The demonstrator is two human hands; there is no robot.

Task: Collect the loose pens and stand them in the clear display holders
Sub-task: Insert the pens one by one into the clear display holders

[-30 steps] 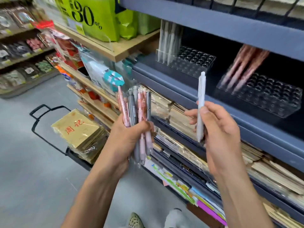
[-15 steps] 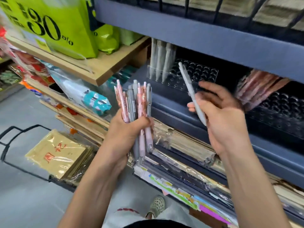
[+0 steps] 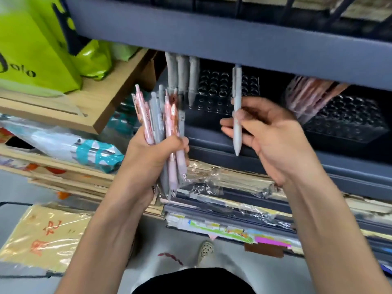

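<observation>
Centrally, the blue shelf (image 3: 275, 153) serves as the reference for every position given. Left hand (image 3: 157, 153), in front of the shelf's left end: fingers wrapped tight around a bundle of pens (image 3: 163, 128), pink and grey, standing roughly upright with their tips pointing down below the fist; some appear to be in clear wrapping. Right hand (image 3: 269, 132), in front of the shelf's middle: fingers partly curled, thumb and fingertips pinching a single grey pen (image 3: 237, 115), held upright with its tip down and its top reaching the underside of the shelf board above. Left clear holder (image 3: 222, 92), a block of round holes resting on the shelf just behind the single pen: three grey pens (image 3: 182, 75) stand in its left-hand holes, and the other holes that show are unfilled. Right clear holder (image 3: 347, 119), farther along the shelf to the right: a leaning cluster of pink pens (image 3: 307, 96) stands at its left side, blurred. Beneath the shelf lie stacked wrapped paper goods (image 3: 233, 200). To the left of the shelf, a wooden ledge (image 3: 101, 98) carries a green bag (image 3: 31, 49).
</observation>
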